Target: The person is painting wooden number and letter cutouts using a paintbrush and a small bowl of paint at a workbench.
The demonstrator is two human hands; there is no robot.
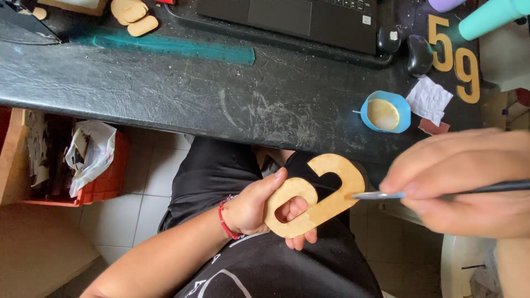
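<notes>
Brush meets wooden cut-out above the lap
The left hand (259,207) grasps a wooden cut-out (317,193); the right hand (464,182) pinches a brush (441,193). A blue cup (386,112) stands far on the black desk (165,83).

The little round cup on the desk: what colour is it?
Light blue cup, holding something cream-coloured; head view.

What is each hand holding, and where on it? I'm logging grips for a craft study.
The left hand grips the wooden cut-out numeral by its lower loop. The right hand pinches a thin brush near its tip.
</notes>
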